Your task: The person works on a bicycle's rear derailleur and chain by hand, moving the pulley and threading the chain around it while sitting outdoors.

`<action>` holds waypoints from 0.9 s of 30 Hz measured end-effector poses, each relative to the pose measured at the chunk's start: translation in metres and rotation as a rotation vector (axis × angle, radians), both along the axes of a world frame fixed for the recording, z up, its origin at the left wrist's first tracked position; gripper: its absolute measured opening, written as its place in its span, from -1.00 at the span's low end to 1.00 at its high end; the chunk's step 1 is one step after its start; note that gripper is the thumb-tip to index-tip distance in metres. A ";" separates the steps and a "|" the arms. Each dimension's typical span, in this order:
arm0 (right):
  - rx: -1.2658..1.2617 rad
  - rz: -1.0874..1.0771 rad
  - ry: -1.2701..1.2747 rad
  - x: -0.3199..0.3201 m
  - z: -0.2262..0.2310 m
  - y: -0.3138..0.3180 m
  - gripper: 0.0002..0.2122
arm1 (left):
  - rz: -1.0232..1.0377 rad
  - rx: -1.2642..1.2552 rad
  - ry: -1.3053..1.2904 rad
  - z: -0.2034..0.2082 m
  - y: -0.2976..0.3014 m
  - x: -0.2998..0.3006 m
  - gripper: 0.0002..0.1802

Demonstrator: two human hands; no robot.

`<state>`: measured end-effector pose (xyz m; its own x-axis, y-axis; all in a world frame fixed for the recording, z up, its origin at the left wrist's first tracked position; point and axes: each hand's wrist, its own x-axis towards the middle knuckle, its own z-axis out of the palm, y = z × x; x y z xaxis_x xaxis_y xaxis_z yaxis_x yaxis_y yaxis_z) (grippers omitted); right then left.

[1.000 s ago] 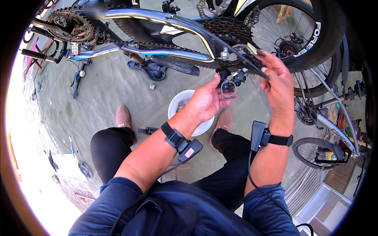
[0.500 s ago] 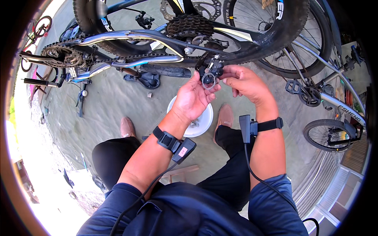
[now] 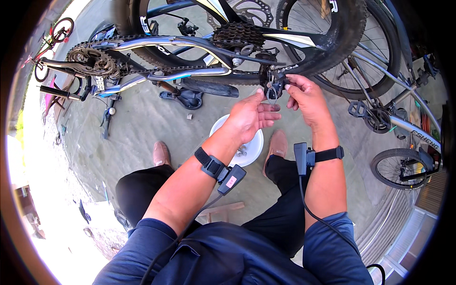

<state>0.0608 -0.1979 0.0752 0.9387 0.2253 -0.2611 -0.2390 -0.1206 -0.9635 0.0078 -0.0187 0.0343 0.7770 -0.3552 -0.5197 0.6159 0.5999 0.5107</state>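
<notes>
A black rear derailleur hangs at the rear wheel of an upside-down bicycle. A thin grey cable loop shows in front of it. Just left of and below the derailleur is my left hand, palm partly turned up, thumb raised close to the cable, other fingers stretched out and apart. From the right side, my right hand has its thumb and index finger closed at the derailleur's edge, the other fingers curled. The exact contact is small and partly hidden. Above sit the cassette and the silver-blue frame.
Under my hands, a white bucket holds small metal parts. A black saddle is near the floor at left. On the right stands another silver bicycle. Below, between my legs, is a wooden stool. My wrists wear strapped devices with cables.
The view has shifted, so the bicycle appears further right. The cable loop now looks narrower. My left fingers have straightened out below the derailleur, while my right hand stays at its right side.
</notes>
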 end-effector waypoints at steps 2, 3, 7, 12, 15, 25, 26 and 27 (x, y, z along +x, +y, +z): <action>0.000 -0.009 -0.006 0.001 0.002 -0.001 -0.68 | 0.000 0.018 -0.002 0.001 0.000 -0.001 -0.48; -0.003 -0.015 -0.007 0.002 0.002 -0.002 -0.68 | -0.003 0.033 -0.009 0.003 0.001 -0.002 -0.46; -0.036 -0.046 -0.083 0.006 0.008 -0.005 -0.69 | -0.014 0.071 -0.026 0.004 0.010 -0.006 -0.42; -0.039 -0.107 -0.137 0.009 0.017 -0.004 -0.71 | -0.007 0.098 -0.034 0.006 0.016 -0.009 -0.43; -0.051 -0.113 -0.168 0.011 0.026 -0.004 -0.70 | 0.004 0.106 -0.078 0.009 0.018 -0.010 -0.47; -0.031 -0.094 -0.190 0.008 0.030 -0.008 -0.70 | 0.059 0.165 -0.142 0.022 0.009 -0.006 -0.60; -0.021 -0.087 -0.186 0.007 0.029 -0.008 -0.70 | 0.073 0.184 -0.154 0.022 0.009 -0.004 -0.61; -0.013 -0.080 -0.182 0.007 0.030 -0.008 -0.70 | 0.088 0.193 -0.161 0.022 0.008 -0.002 -0.62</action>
<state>0.0673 -0.2057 0.1048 0.9854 0.1459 -0.0881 -0.0706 -0.1205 -0.9902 0.0056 -0.0104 0.0563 0.8785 -0.1891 -0.4388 0.4675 0.5294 0.7079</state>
